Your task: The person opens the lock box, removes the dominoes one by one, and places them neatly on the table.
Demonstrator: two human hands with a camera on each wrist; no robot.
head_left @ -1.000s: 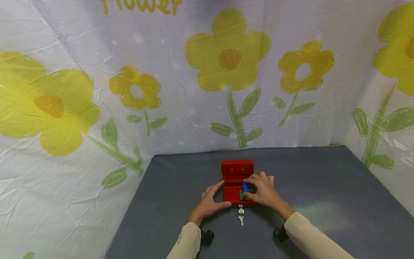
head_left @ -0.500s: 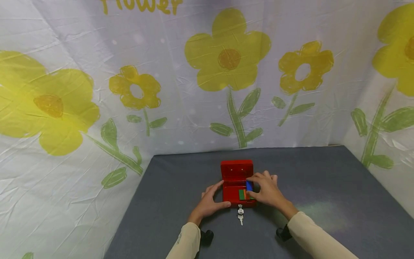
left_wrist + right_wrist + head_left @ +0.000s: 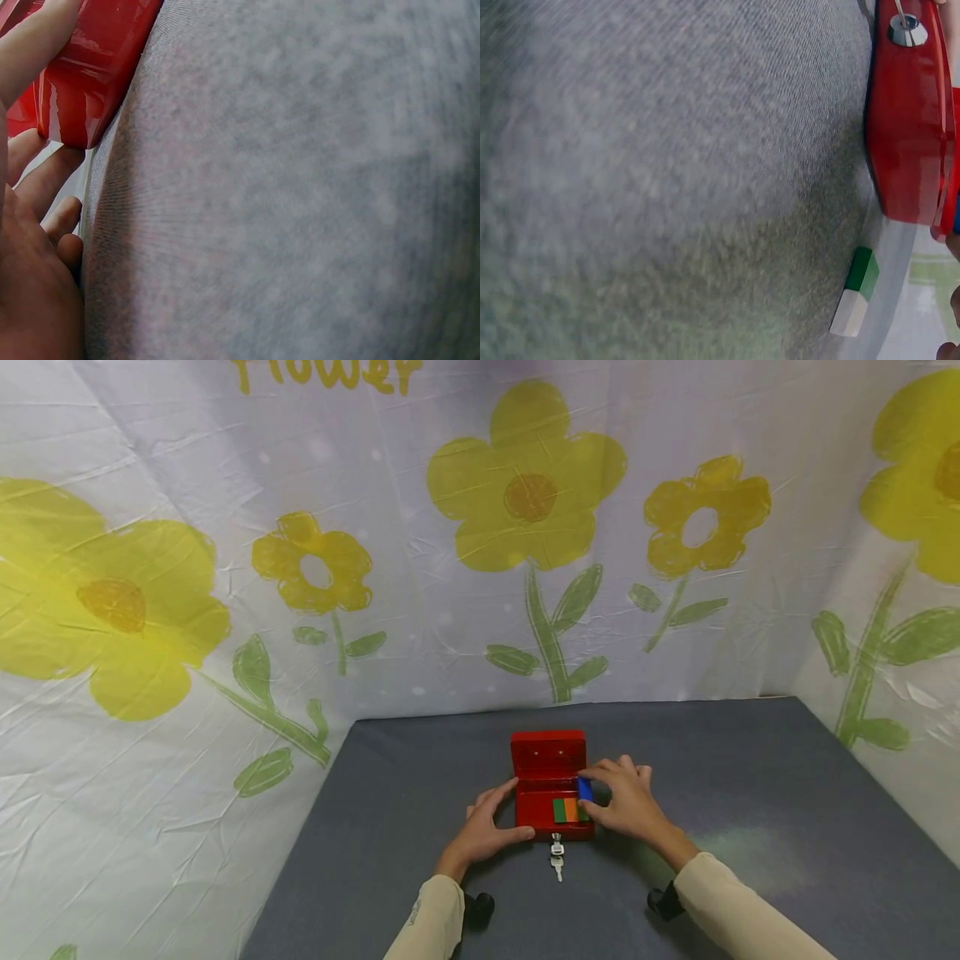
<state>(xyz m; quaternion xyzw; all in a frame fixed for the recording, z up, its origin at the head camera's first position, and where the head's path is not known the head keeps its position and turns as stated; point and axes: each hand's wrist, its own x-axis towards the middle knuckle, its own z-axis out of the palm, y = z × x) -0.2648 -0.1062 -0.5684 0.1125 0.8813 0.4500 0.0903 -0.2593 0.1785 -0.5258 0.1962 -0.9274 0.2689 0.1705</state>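
A red cash box [image 3: 534, 812] stands with its lid [image 3: 547, 752] raised. My left hand [image 3: 486, 828] holds its left side, thumb at the front corner and forefinger toward the back. My right hand [image 3: 624, 802] pinches a blue block [image 3: 585, 789] between thumb and fingers at the box's right inner side. Flat inside the box lies a piece striped green and orange [image 3: 571, 810], its right end partly behind my right thumb. In the left wrist view, my fingers [image 3: 52, 176] are right at the corner of the box.
Keys [image 3: 557, 862] hang from the lock [image 3: 907, 30] on the box's front. A green-and-white block [image 3: 856, 292] lies on the grey table [image 3: 420, 793] beyond the box's right side. Behind the table hangs a flower-printed cloth [image 3: 420, 635].
My right hand has moved to the right with the blue block, from over the striped piece to the box's right side. More of the orange stripe shows. My left hand stays put.
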